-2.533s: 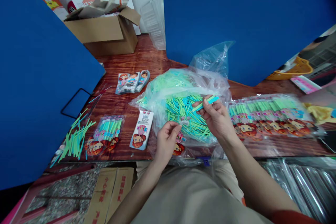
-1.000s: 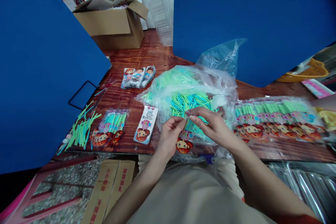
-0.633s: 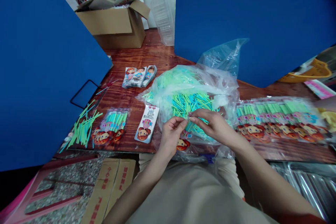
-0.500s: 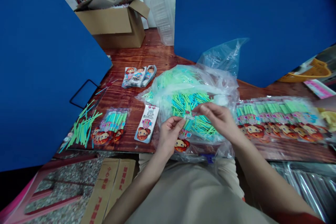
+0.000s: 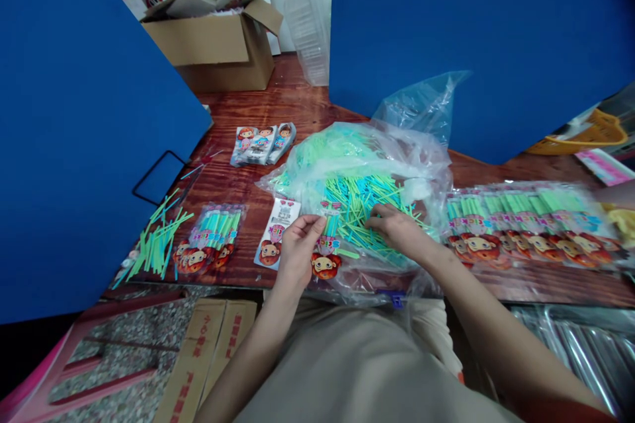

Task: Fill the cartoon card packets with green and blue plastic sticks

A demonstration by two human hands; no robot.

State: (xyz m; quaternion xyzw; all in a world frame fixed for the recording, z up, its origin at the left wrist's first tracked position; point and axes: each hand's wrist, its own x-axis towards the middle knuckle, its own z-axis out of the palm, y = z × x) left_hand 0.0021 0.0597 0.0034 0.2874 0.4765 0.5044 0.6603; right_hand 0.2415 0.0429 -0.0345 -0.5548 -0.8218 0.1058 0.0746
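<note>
Nothing fully legible. Flat cartons (image 5: 203, 360) below the clear plastic bag (image 5: 421, 106) bore red CJK chars, too blurred to read. Pkg label (image 5: 276, 232) just left of bag: big multicolour word + tiny print, unreadable. Row of pkgs (image 5: 526, 238) right of bag: similar colourful word, also blurred.

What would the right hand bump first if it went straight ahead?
The right hand would meet the green sticks in the plastic bag first; it may already touch them, depth is unclear.
</note>
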